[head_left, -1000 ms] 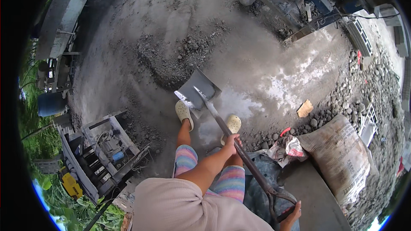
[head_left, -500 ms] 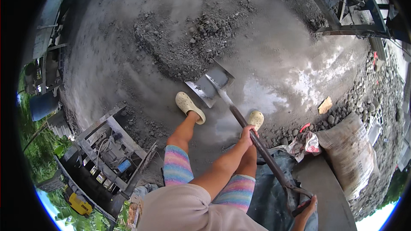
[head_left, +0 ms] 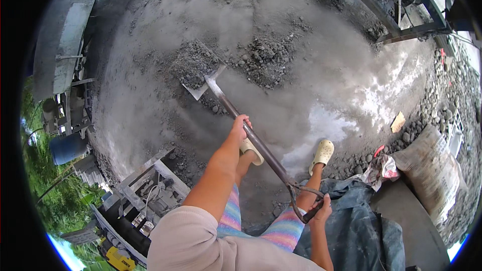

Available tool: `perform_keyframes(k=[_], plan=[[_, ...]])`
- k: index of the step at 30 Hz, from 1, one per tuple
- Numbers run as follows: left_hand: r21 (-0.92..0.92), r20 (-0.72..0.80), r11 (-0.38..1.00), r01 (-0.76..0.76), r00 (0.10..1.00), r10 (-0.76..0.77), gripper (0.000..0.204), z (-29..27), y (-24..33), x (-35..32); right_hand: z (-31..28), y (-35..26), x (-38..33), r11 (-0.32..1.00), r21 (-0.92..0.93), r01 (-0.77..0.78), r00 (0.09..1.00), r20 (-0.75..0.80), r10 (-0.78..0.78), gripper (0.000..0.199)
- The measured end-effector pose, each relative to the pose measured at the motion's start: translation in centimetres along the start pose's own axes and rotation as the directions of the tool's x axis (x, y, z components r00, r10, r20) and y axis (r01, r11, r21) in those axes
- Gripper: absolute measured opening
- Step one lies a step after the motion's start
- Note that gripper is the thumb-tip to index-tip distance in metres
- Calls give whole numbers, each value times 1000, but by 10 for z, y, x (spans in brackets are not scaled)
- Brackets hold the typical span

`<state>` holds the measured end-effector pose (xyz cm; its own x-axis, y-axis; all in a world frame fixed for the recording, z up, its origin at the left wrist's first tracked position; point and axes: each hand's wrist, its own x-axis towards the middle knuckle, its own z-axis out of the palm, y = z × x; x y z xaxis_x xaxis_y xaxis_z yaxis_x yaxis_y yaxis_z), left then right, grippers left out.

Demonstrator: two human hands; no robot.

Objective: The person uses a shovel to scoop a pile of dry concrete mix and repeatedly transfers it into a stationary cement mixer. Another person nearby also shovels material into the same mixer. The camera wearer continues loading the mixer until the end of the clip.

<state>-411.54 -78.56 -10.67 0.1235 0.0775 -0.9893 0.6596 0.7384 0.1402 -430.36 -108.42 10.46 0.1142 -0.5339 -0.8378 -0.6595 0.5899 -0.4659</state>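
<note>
A long-handled shovel (head_left: 266, 153) slants across the ground in front of me, its blade up and to the left and its D-shaped grip down to the right. My left hand (head_left: 241, 126) wraps around the shaft partway down. My right hand (head_left: 323, 210) is closed on the grip at the top end. Grey gravel mix (head_left: 195, 64) is heaped on the blade, covering most of it; only the metal edges show. Close by, to the right of the blade, a loose pile of gravel (head_left: 271, 57) lies on the dusty floor.
A machine in a metal frame (head_left: 155, 190) stands at lower left, with a blue drum (head_left: 69, 148) beyond it. Right of my feet are a dark tarp (head_left: 346, 226), a filled sack (head_left: 427, 163) and pebbles. Another metal frame (head_left: 411, 32) is at upper right.
Both hands have swung the shovel left and away from me. Its blade, nearly bare before and near my feet, now carries a load of gravel. My view has shifted a little.
</note>
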Motion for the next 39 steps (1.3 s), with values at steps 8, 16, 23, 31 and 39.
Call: perform_keyframes(k=[8, 16, 23, 31, 39], plan=[[43, -53, 999, -12, 998, 15, 14, 32, -5, -42, -13, -72, -47, 1000, -18, -22, 999, 42, 23, 34], [44, 121, 923, 382, 915, -385, 14, 110, -305, -113, -261, -161, -39, 983, -161, 88, 933, -332, -138, 35], [0, 246, 859, 512, 832, -497, 16, 199, -404, -124, -288, -256, -43, 964, -263, 45, 908, -392, -149, 35], [-41, 245, 919, 393, 896, -372, 14, 232, -282, -19, -164, -251, 41, 962, -251, 110, 912, -359, -198, 37], [-126, 209, 972, 199, 963, -170, 15, 215, -31, 30, 55, -234, 3, 944, -177, 278, 957, -36, -289, 31]])
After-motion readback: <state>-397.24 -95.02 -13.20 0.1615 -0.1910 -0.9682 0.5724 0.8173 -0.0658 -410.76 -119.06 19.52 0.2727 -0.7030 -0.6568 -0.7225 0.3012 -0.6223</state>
